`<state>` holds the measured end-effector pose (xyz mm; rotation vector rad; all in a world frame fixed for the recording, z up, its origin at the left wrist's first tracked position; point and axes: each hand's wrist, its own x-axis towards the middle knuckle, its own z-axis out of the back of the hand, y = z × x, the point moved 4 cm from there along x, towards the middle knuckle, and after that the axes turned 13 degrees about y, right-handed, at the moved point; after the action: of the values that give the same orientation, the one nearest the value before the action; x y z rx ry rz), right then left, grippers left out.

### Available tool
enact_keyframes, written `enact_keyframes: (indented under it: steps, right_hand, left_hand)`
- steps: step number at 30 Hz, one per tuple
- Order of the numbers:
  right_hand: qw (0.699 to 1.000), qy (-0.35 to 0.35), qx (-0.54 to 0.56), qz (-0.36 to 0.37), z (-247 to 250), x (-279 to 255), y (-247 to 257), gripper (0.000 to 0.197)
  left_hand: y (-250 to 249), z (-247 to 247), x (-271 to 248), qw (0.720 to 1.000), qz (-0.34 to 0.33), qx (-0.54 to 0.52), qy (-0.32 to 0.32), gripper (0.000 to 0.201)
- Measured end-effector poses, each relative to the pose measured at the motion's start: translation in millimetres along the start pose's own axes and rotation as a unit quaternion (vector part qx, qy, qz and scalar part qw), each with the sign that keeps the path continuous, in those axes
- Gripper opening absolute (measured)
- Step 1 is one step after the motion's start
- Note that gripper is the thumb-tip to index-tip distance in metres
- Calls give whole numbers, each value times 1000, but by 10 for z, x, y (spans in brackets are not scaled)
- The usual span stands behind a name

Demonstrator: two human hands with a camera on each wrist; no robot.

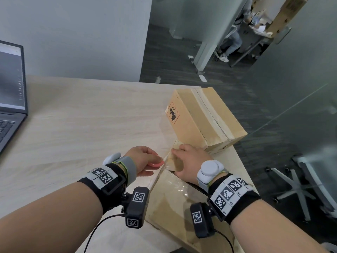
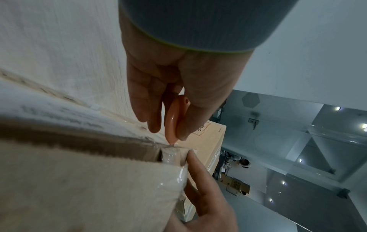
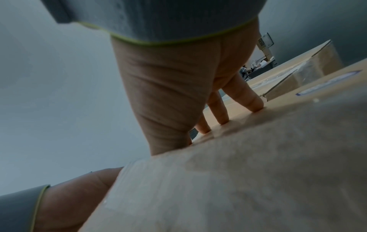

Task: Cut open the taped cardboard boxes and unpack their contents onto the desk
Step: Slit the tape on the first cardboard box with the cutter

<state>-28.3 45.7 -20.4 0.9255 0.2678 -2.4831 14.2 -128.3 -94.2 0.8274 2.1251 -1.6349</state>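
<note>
A taped cardboard box (image 1: 175,203) lies near me at the desk's right edge, clear tape over its top. My left hand (image 1: 144,161) pinches a small orange cutter (image 1: 156,164) between thumb and fingers. In the left wrist view the cutter (image 2: 174,119) has its tip at the box's far corner (image 2: 168,149). My right hand (image 1: 189,161) rests on the box top with straight fingers (image 3: 246,97) pressing down. A second taped box (image 1: 204,117) stands just beyond, touching the near one.
An open laptop (image 1: 11,92) sits at the desk's left side. The light wooden desk (image 1: 87,121) stretches between it and the boxes. A glass wall (image 1: 295,84) and an office chair base (image 1: 299,190) are on the right; a person sits far behind.
</note>
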Motion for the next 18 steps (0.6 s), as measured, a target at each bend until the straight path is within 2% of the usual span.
enact_keyframes:
  steps: [12,15,18]
  right_hand:
    - [1000,12,26,-1,55,-44,-28,64]
    - [1000,11,26,2,55,-70,-31,72]
    - [1000,4,29,-1,40,-97,-20,76]
  left_hand:
    - [102,138,-43,998,23,36,46,17]
    - [195,345,-44,1000,14,-4,-5,22]
    - [355,593,-13,994,39,61,-77,23]
